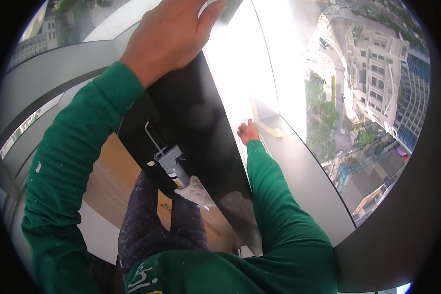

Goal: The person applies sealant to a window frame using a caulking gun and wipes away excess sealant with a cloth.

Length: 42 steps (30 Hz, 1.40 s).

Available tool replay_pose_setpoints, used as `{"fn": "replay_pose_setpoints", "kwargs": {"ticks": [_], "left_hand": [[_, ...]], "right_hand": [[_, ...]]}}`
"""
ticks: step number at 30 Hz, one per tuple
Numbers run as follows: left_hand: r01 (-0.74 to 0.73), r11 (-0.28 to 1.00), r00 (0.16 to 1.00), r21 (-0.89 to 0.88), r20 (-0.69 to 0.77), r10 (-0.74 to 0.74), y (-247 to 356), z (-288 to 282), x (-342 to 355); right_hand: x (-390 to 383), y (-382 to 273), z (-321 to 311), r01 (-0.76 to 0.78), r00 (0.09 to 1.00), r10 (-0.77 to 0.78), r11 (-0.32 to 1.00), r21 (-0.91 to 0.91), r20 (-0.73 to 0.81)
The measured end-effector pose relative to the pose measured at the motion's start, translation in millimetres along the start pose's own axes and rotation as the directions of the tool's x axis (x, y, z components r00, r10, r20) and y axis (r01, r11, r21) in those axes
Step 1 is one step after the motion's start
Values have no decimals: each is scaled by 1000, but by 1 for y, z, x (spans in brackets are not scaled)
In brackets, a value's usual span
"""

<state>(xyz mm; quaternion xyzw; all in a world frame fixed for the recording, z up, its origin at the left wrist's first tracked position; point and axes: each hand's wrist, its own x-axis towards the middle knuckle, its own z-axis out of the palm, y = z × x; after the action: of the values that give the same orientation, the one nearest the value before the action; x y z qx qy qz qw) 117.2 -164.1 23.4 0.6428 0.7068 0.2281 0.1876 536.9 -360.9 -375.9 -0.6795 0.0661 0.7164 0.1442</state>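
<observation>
My left hand (169, 39) is raised at the top, over the end of the dark ledge. Its thumb sticks out to the side, and the other fingers run out of view at the top edge. Further right, my right hand (249, 131) is by the bright white window reveal, fingers apart and nothing visible in them. Next to it a cream strip (269, 128), perhaps tape, lies along the inner corner by the glass. A grey caulking gun (174, 164) with a hooked rod rests on the dark ledge (196, 117) between my arms. A crumpled whitish rag (196, 192) lies against its lower end.
To the right, the window glass (328, 122) looks far down on buildings, trees and a street. Grey window frames (54, 63) run along the left. A small pale scrap (150, 163) lies beside the gun. Below the ledge is a wood-look floor (108, 181) with a brown cardboard piece (164, 206).
</observation>
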Motion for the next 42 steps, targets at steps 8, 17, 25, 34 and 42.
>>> {"fn": "replay_pose_setpoints", "kwargs": {"ticks": [8,17,25,34,42], "left_hand": [[19,1000,1000,22,13,-20,6,0,4],[13,999,1000,41,11,-14,0,3,1],[16,997,1000,69,16,-17,0,5,0],[65,997,997,41,39,-66,7,1,3],[48,999,998,-4,-38,-48,8,-5,0]], "right_hand": [[1,10,-57,-188,982,190,971,149,0],[-6,15,-51,-99,991,105,993,69,-88],[2,15,-49,-113,986,118,992,49,-114],[17,14,-36,-92,955,79,995,-33,-286],[10,-31,99,61,969,-110,974,-218,-221]]}}
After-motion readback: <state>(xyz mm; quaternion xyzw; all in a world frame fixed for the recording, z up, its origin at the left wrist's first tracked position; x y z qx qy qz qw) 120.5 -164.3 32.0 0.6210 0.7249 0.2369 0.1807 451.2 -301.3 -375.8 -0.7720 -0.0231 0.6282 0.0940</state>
